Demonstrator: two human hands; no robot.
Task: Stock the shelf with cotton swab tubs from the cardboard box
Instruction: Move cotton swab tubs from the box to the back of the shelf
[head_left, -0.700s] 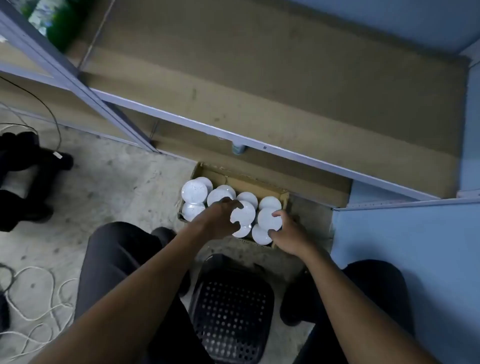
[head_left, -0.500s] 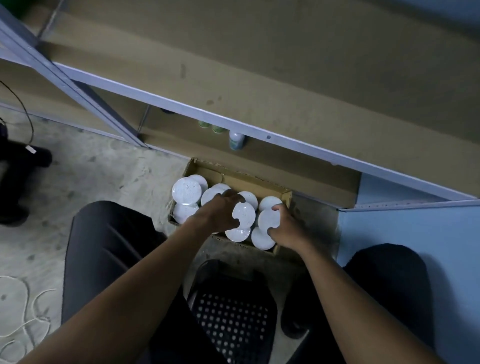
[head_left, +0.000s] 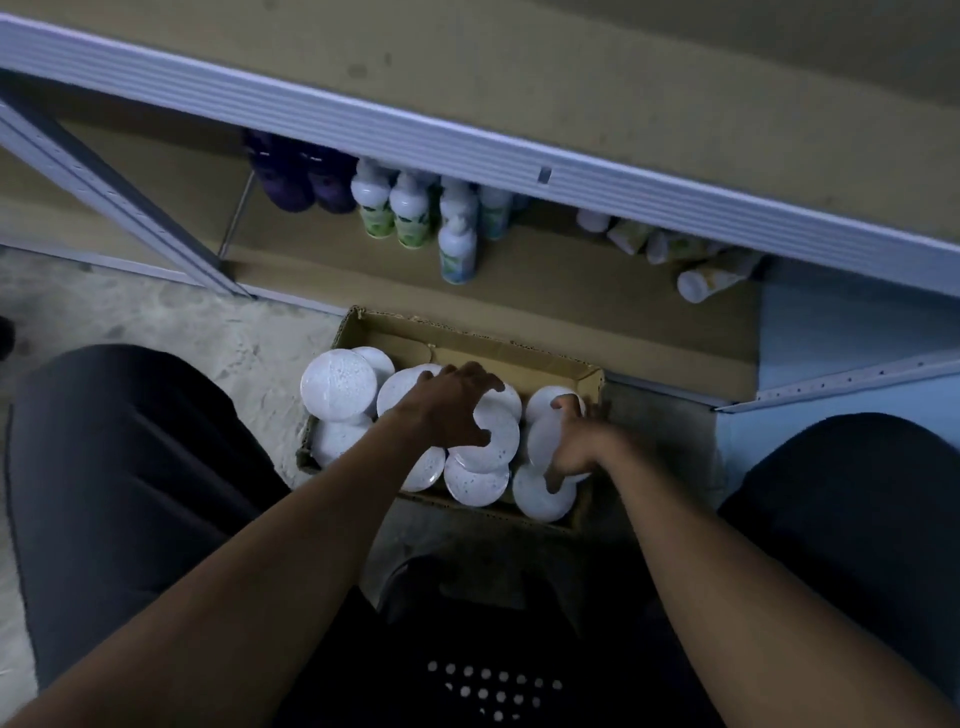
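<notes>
Barely begun: tubs (head_left: 338, 384) packed in box (head_left: 592, 376) under both hands; left hand (head_left: 452, 405) curled round one lid, right hand (head_left: 576, 447) gripping another; shelf (head_left: 545, 291) beyond them without tubs

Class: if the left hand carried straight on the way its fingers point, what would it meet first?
Probably the box's far wall: the left hand points across the tub toward it, though depth is unclear.
</notes>
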